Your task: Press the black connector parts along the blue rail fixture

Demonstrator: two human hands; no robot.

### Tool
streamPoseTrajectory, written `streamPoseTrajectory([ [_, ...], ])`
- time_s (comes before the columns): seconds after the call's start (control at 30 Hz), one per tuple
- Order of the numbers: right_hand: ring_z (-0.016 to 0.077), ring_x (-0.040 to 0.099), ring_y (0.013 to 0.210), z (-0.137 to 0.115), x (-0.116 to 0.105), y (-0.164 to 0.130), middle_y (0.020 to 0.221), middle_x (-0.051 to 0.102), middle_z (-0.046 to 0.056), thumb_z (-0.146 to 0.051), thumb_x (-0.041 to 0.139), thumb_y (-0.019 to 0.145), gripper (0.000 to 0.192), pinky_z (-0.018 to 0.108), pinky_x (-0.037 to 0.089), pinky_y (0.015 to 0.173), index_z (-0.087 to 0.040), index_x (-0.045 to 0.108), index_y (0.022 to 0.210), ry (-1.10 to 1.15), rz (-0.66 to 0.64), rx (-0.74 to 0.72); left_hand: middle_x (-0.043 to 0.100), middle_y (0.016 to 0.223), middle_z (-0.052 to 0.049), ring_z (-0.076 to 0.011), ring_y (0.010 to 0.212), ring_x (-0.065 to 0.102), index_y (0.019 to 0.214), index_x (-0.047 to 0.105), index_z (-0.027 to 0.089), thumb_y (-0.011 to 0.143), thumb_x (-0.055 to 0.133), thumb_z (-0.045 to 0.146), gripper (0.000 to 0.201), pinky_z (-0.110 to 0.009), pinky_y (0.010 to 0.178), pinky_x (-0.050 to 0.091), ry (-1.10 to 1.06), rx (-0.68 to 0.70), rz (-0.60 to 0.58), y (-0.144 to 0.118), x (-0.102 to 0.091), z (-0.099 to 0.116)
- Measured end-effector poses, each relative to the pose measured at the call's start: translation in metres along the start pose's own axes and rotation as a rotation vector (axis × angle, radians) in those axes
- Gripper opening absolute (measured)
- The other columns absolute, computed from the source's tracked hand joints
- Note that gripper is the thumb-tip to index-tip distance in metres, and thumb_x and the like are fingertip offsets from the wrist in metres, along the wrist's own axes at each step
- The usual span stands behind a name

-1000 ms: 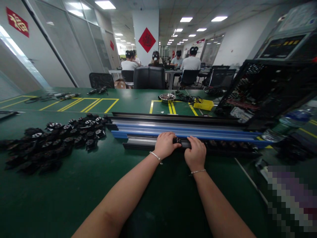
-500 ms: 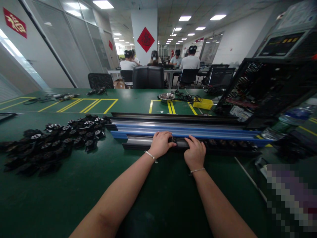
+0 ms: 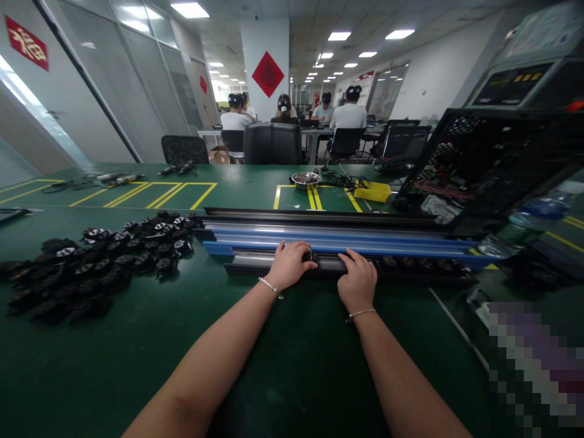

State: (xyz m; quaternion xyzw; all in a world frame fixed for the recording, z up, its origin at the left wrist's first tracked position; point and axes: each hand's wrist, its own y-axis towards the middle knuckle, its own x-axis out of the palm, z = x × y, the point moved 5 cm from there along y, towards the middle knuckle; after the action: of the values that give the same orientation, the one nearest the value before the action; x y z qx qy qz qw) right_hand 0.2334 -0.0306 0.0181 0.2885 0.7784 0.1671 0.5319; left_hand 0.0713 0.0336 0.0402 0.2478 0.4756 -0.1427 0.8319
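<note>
Both my hands rest on a long dark rail [image 3: 255, 262] that lies across the green table, nearest of a stack of blue and black rails [image 3: 347, 238]. My left hand [image 3: 288, 264] covers a small black clip [image 3: 311, 257] seated in the rail, fingers curled over it. My right hand [image 3: 358, 281] presses on the rail just to the right, fingers bent onto its top. More black clips [image 3: 410, 264] sit along the rail to the right of my hands.
A heap of loose black clips [image 3: 100, 258] lies on the left of the table. A black mesh computer case [image 3: 483, 164] and a water bottle [image 3: 524, 228] stand at right. A metal bowl [image 3: 306, 179] and yellow tray [image 3: 375, 192] sit farther back. Several people sit at far desks.
My left hand has slid left along the rail with the black clip, widening the gap to my right hand, which stays almost in place.
</note>
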Motion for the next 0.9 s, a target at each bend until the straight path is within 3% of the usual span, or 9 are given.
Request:
streamPoseTrajectory([
  [0.9,0.024,0.046,0.116,0.001,0.0,0.0,0.121,0.059,0.009,-0.006,0.04,0.067,0.05,0.046,0.029,0.103,-0.018,0.066,0.108,0.0,0.009,-0.01,0.057,0.128,-0.003,-0.0221,0.122,0.047,0.102,0.061,0.025,0.08,0.061,0.037,0.025,-0.051,0.112,0.014,0.01,-0.033,-0.052,-0.014,-0.024,-0.036],
])
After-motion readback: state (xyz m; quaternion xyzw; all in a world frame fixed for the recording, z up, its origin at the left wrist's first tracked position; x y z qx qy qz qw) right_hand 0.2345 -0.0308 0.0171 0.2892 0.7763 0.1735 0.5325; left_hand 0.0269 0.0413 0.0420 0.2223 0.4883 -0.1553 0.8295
